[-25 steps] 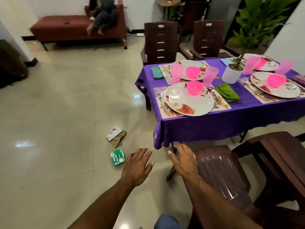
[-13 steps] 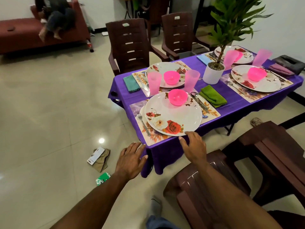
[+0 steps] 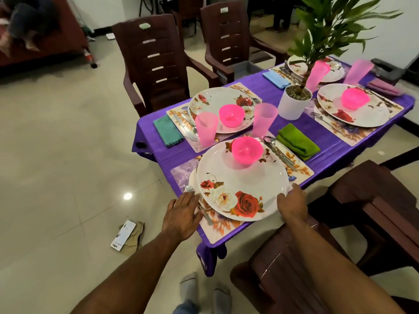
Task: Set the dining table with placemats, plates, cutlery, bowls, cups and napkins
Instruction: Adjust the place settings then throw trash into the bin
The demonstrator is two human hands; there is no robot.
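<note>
Both hands reach to the near plate at the corner of the table. The left hand lies flat with fingers straight beside the plate's left rim, over the fork. The right hand is at the plate's right rim, fingers bent onto the edge (whether they actually grip it, I cannot tell).

The plate, white with roses, sits on a floral placemat and carries a pink bowl near its far rim. A spoon lies on the mat to the right, and a folded green napkin lies just beyond it on the purple cloth.

Behind, a second plate holds another pink bowl, with two pink cups in front of it and a teal napkin to its left. A potted plant stands mid-table. To the right a third plate holds a bowl; a fourth setting behind it has two more cups and a blue napkin.

Brown chairs stand around the table, and a card and paper lie on the floor.
</note>
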